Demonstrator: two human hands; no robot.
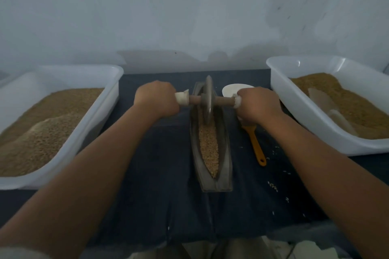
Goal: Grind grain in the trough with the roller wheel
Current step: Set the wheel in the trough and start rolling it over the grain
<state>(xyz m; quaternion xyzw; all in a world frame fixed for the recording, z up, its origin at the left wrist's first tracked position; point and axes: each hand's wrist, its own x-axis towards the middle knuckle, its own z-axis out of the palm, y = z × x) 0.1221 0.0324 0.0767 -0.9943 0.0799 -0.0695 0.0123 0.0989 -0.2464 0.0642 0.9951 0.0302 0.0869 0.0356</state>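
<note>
A long, boat-shaped grey trough (226, 166) lies lengthwise on the dark cloth in front of me, with tan grain (208, 143) along its groove. The metal roller wheel (208, 99) stands upright in the far half of the trough on a wooden axle (223, 101). My left hand (156, 99) grips the cloth-wrapped left end of the axle. My right hand (257, 105) grips the wrapped right end. Both arms stretch forward.
A white tub (109, 90) of grain sits at the left, and another white tub (280, 82) of grain with a scoop in it at the right. An orange-handled spatula (257, 147) and a white dish (230, 90) lie right of the trough. Loose grains dot the cloth.
</note>
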